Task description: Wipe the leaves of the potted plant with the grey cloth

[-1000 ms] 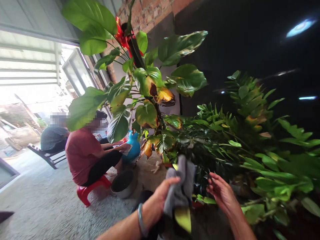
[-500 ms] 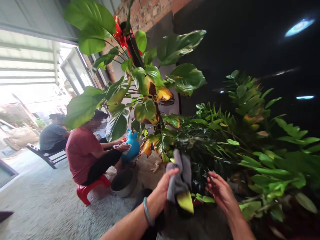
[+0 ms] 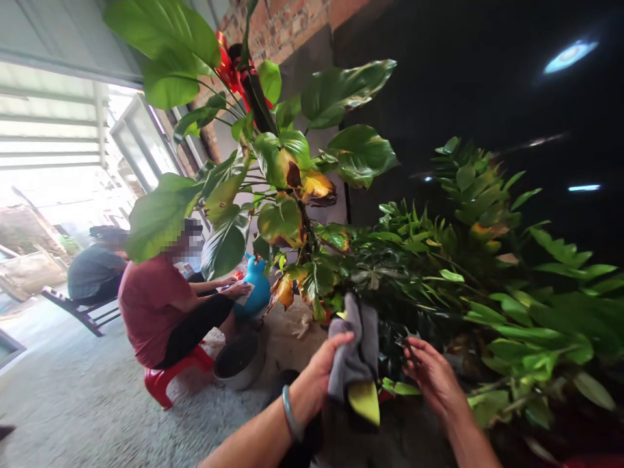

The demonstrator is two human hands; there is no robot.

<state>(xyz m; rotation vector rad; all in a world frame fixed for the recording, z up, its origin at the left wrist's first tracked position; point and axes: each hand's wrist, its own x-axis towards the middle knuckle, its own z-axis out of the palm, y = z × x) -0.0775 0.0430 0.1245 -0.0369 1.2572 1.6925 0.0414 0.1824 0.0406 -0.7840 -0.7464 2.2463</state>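
Low before the leafy plants [image 3: 531,335], work looks under way, stage unclear: the left hand [image 3: 319,367] grips a gray-and-yellow cloth [image 3: 355,344], the right hand [image 3: 433,372] pinches a small dark piece [image 3: 410,351] too unclear to name. Cloth hangs over the floor [image 3: 97,403] with nothing else carrying it, gripped at its left edge, apart from and to the left of the right hand; leaf contact can't be told. Nothing reads as finished: browned and yellowed leaves [image 3: 319,187] sit on the tall plant [image 3: 361,156], no part stands out as done, so what's left can't be counted.
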